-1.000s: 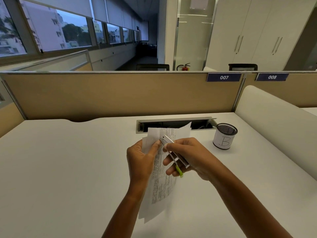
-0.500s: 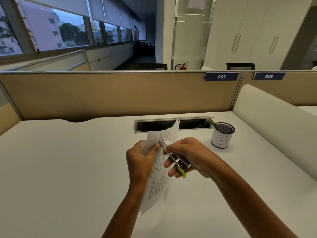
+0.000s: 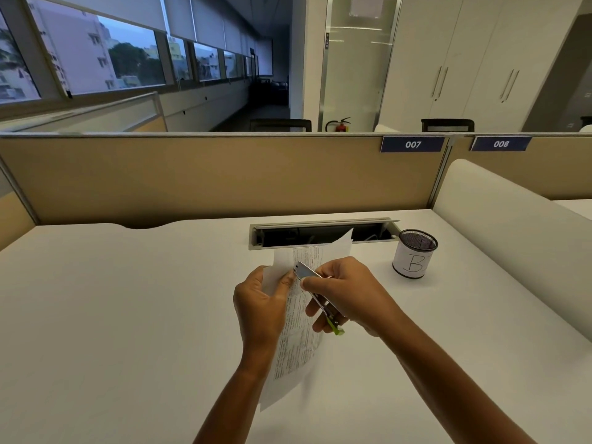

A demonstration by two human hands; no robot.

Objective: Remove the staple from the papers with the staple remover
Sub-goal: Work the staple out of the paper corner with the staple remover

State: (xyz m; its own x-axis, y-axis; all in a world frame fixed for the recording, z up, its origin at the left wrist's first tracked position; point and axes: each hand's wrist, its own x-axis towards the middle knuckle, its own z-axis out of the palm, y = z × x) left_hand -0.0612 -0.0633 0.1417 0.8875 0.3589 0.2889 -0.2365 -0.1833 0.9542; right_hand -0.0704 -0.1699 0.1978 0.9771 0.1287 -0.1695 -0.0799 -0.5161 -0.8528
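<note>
My left hand [image 3: 261, 302] pinches the printed white papers [image 3: 296, 341] near their upper part and holds them upright above the white desk [image 3: 128, 315]. My right hand [image 3: 346, 293] grips a slim metal staple remover [image 3: 309, 275] with a green end. Its metal tip rests against the papers beside my left thumb. The staple itself is too small to make out.
A black mesh cup [image 3: 415, 257] with a white label marked "B" stands to the right. An open cable tray slot [image 3: 320, 233] runs along the desk's far side, under a tan partition [image 3: 208, 177]. A white padded divider [image 3: 512, 225] borders the right.
The papers have turned and opened out again at the top. The remover's tip stays pressed at the same spot near my left thumb; both hands have barely shifted.
</note>
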